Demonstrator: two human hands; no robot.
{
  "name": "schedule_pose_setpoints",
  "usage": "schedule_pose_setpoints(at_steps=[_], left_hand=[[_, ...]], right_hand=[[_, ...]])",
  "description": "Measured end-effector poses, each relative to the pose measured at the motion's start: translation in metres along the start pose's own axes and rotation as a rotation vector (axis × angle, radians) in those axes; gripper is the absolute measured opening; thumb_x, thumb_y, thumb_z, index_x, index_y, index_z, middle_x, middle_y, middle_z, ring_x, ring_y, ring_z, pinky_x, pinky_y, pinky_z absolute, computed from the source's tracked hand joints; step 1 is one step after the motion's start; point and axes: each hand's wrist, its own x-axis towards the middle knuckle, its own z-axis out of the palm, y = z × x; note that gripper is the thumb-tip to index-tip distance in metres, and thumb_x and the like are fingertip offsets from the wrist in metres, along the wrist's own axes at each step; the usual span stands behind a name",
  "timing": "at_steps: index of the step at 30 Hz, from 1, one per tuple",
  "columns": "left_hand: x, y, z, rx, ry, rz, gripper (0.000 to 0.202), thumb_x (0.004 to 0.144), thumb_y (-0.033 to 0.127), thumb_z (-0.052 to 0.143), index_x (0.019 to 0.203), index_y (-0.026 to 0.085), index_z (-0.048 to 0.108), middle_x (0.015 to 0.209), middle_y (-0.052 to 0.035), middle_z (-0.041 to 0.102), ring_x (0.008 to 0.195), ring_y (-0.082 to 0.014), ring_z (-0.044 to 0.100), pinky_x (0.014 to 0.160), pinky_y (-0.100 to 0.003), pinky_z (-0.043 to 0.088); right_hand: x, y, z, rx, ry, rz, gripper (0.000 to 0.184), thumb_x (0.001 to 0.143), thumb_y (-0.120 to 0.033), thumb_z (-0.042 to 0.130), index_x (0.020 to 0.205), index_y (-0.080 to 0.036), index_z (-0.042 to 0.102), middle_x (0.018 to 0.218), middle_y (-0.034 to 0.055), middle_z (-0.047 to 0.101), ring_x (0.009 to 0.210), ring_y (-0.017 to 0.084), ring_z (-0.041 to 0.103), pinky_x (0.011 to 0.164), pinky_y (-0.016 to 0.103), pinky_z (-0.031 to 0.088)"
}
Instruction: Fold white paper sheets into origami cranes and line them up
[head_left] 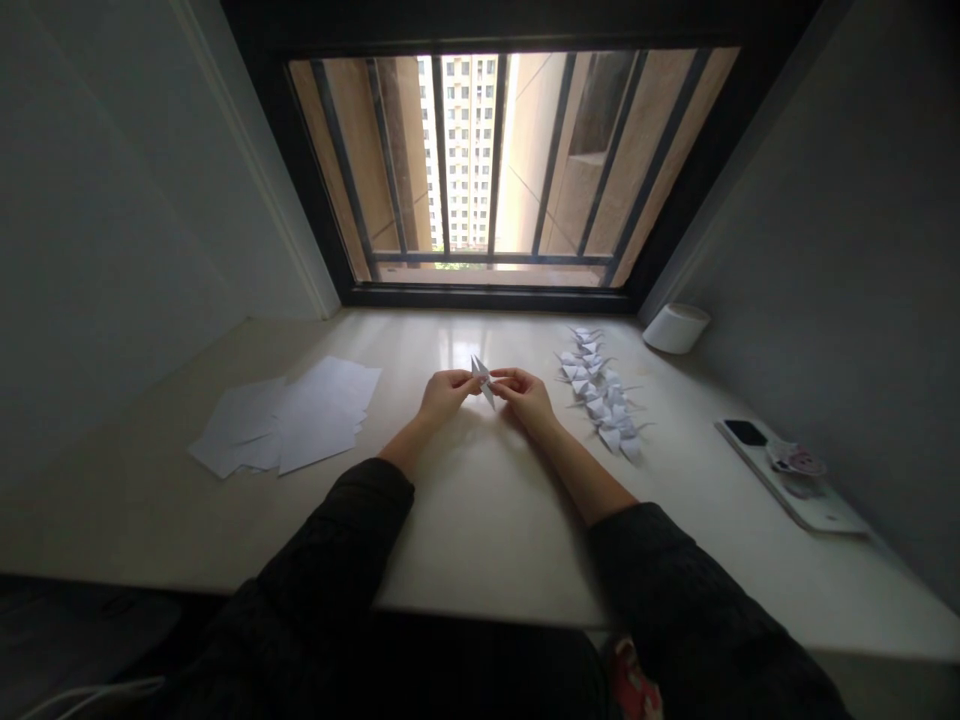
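Between my two hands, above the middle of the pale sill, is a small folded white paper crane [483, 376] with pointed ends up and down. My left hand [450, 391] pinches its left side between thumb and fingers. From the right, my right hand [523, 394] grips it with closed fingertips. The finer folds at the fingertips are too small to make out. To the right of my right hand stand several finished paper cranes [596, 385] in a cluster of rows. Loose sheets of white paper [322, 410] lie in overlapping piles to the left of my left hand.
A white cylindrical object [676, 329] lies tilted by the right wall near the window. Further right rests a phone [795, 480] with a decorated grip on its back. The barred window [487, 297] closes off the far side. The sill's front edge [480, 615] is close to my body.
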Motion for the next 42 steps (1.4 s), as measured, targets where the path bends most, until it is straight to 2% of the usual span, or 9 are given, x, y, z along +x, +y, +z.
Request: schedule_pose_setpoints(at_steps=[3,10,14,17,20,22,28,33,42], left_hand=[[0.0,0.004,-0.003,-0.067,-0.024,-0.075,0.04,0.07,0.052,0.064,0.081,0.015,0.072,0.076,-0.0086,0.07,0.075,-0.0183,0.063,0.063,-0.025,0.044],[-0.001,0.01,0.0,-0.189,0.049,-0.149,0.037,0.066,0.051,0.067,0.074,0.015,0.071,0.076,-0.0082,0.068,0.077,-0.0182,0.062,0.062,-0.025,0.042],[0.001,0.01,-0.002,-0.261,0.06,-0.209,0.035,0.064,0.048,0.069,0.078,0.015,0.07,0.08,-0.0084,0.068,0.076,-0.0183,0.062,0.064,-0.027,0.042],[0.002,0.007,-0.005,-0.275,0.042,-0.237,0.036,0.064,0.047,0.069,0.08,0.015,0.07,0.081,-0.0093,0.069,0.078,-0.0193,0.063,0.065,-0.028,0.043],[0.003,0.005,-0.007,-0.267,0.027,-0.237,0.037,0.067,0.048,0.067,0.084,0.015,0.07,0.083,-0.0103,0.069,0.081,-0.0206,0.063,0.066,-0.029,0.044],[0.003,0.003,-0.006,-0.267,0.05,-0.226,0.038,0.067,0.049,0.067,0.085,0.015,0.07,0.086,-0.0109,0.07,0.083,-0.021,0.063,0.068,-0.029,0.046],[0.001,0.007,-0.002,-0.317,0.087,-0.227,0.039,0.064,0.049,0.07,0.082,0.014,0.069,0.087,-0.0112,0.07,0.086,-0.0221,0.064,0.069,-0.03,0.047],[-0.002,0.012,0.001,-0.331,0.113,-0.227,0.041,0.063,0.051,0.07,0.079,0.014,0.069,0.087,-0.0114,0.07,0.086,-0.0217,0.064,0.069,-0.03,0.047],[-0.001,0.011,0.001,-0.256,0.1,-0.182,0.04,0.065,0.051,0.069,0.076,0.013,0.069,0.081,-0.0102,0.069,0.081,-0.0202,0.063,0.064,-0.027,0.046]], right_hand=[[0.0,-0.001,0.0,-0.009,-0.013,-0.001,0.037,0.059,-0.04,0.078,0.086,-0.019,0.067,0.071,0.0031,0.071,0.065,0.017,0.064,0.066,0.03,0.047],[0.001,-0.001,0.002,-0.016,-0.049,-0.076,0.038,0.063,-0.039,0.075,0.096,-0.022,0.067,0.069,-0.0008,0.067,0.064,0.014,0.06,0.065,0.029,0.046],[0.0,-0.007,-0.001,-0.026,-0.163,-0.078,0.037,0.066,-0.04,0.074,0.099,-0.024,0.069,0.08,0.0008,0.066,0.071,0.014,0.059,0.069,0.029,0.046],[-0.001,-0.01,-0.004,-0.047,-0.252,-0.045,0.045,0.06,-0.037,0.078,0.102,-0.025,0.069,0.083,0.001,0.066,0.073,0.014,0.059,0.069,0.029,0.047],[-0.002,-0.01,-0.004,-0.094,-0.28,-0.055,0.056,0.052,-0.033,0.083,0.105,-0.026,0.067,0.087,0.0007,0.063,0.072,0.013,0.058,0.065,0.028,0.047],[-0.003,-0.009,-0.002,-0.151,-0.283,-0.083,0.059,0.051,-0.033,0.083,0.108,-0.027,0.065,0.091,0.0014,0.062,0.072,0.013,0.057,0.063,0.027,0.047],[-0.005,-0.008,0.001,-0.306,-0.205,-0.19,0.041,0.068,-0.035,0.071,0.107,-0.025,0.062,0.088,0.0018,0.062,0.068,0.012,0.058,0.06,0.026,0.046],[-0.01,-0.013,0.003,-0.452,-0.091,-0.305,0.029,0.077,-0.035,0.061,0.104,-0.024,0.063,0.084,0.0023,0.065,0.071,0.015,0.059,0.065,0.029,0.048],[-0.019,-0.019,0.003,-0.751,0.01,-0.483,0.025,0.084,-0.035,0.055,0.103,-0.025,0.068,0.084,0.0053,0.068,0.075,0.019,0.059,0.074,0.033,0.046]])
